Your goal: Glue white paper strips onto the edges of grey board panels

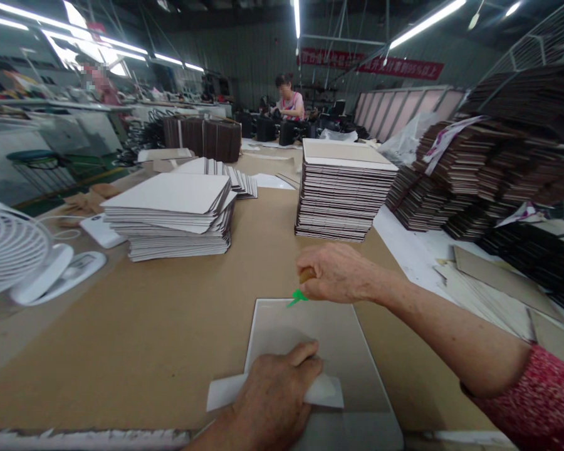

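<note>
A flat grey, see-through-looking panel with a pale edge lies on the table before me. My left hand is closed over a white strip that crosses the panel and sticks out past its left side. The palm side of that hand is hidden. My right hand, curled into a fist, grips a tool with a brown handle. A bright green part shows below the fist, at the panel's far edge. How the green part joins the handle is hidden by the fingers.
A pile of white-topped boards stands to the left, beyond it a white fan. A tall board stack rises behind my right hand. Dark stacked pieces line the right. A person sits at the back.
</note>
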Motion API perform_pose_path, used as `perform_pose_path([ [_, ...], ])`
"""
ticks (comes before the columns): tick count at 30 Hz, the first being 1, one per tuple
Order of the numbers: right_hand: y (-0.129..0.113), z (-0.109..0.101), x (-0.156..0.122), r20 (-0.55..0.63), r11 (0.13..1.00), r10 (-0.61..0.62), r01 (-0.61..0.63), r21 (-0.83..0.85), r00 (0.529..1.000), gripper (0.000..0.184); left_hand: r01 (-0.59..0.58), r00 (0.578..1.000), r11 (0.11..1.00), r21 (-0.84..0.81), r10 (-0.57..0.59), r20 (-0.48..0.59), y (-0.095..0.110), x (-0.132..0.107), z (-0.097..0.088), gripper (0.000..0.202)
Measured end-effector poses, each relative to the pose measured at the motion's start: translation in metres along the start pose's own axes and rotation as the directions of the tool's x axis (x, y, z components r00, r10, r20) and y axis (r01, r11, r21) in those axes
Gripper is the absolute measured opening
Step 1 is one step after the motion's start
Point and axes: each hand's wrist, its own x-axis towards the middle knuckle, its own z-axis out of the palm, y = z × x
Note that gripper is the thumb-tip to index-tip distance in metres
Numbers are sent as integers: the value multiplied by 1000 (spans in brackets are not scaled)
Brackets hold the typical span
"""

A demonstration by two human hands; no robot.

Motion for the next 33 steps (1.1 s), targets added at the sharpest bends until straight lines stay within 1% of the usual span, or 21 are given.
perform_pose_path([
  [7, -8, 10, 5, -63, 997, -68, 71, 38, 996, 12, 24, 1000, 1000, 6, -24, 12, -1, 0, 3, 51],
  [13, -17, 8, 9, -46, 996, -89, 89, 15, 995, 10, 27, 1000, 1000, 0, -27, 4, -1, 0, 3, 54],
  [17, -18, 5, 10, -33, 996, -93, 92, -16, 995, 10, 26, 1000, 1000, 4, -26, 6, -2, -1, 4, 54],
  [22, -7, 3, 4, -1, 997, -59, 59, -43, 998, 10, 25, 1000, 1000, 14, -25, 4, -3, -1, 5, 50],
  [26, 6, 1, -7, -14, 999, -12, 11, -53, 1000, 9, 21, 1000, 1000, 8, -21, -2, -2, -1, 3, 51],
  [33, 32, 1, -34, -17, 995, 96, -96, 24, 995, 9, 30, 1000, 1000, -4, -30, 0, -2, -1, 6, 57],
])
